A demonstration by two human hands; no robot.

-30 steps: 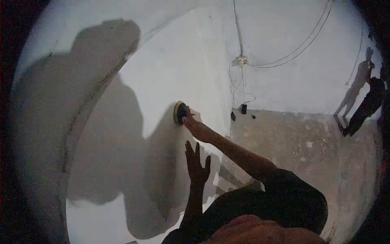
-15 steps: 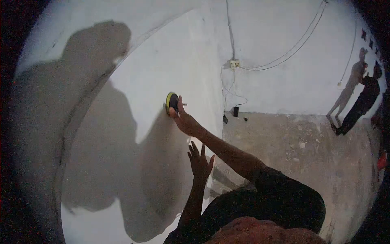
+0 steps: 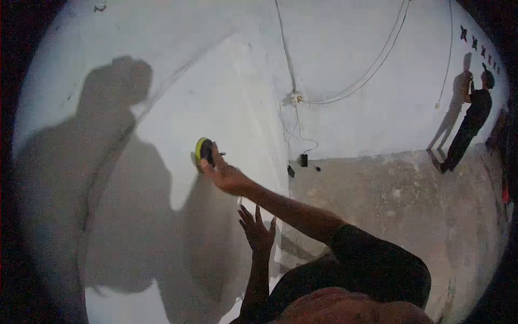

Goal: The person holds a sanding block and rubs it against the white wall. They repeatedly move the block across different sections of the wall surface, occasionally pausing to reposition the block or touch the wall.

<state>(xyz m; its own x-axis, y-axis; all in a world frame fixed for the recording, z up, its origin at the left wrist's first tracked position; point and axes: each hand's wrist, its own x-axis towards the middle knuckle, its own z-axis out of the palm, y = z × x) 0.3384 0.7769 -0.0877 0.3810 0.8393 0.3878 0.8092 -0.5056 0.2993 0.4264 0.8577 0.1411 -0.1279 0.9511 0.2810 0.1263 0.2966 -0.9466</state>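
Observation:
My right hand (image 3: pixel 222 175) reaches across to the white wall (image 3: pixel 178 119), its fingers wrapped round the back of a round sanding pad (image 3: pixel 205 152). The pad is black with a yellow-green rim, and a short shaft sticks out of its back. Its flat face lies at the wall's surface. Lower down, my left hand (image 3: pixel 259 232) is raised beside the wall with its fingers spread and nothing in them. My large shadow falls over the left part of the wall.
A socket box (image 3: pixel 295 98) with hanging cables is on the adjoining wall. A black adapter (image 3: pixel 304 160) is low by the corner, above the worn concrete floor (image 3: pixel 372 200). At far right a person in dark clothes (image 3: pixel 475 113) stands facing the wall, arms raised.
The view has shifted, so the room appears lower and further left. My right hand has moved slightly left with the pad along the wall. My left hand stays raised and spread.

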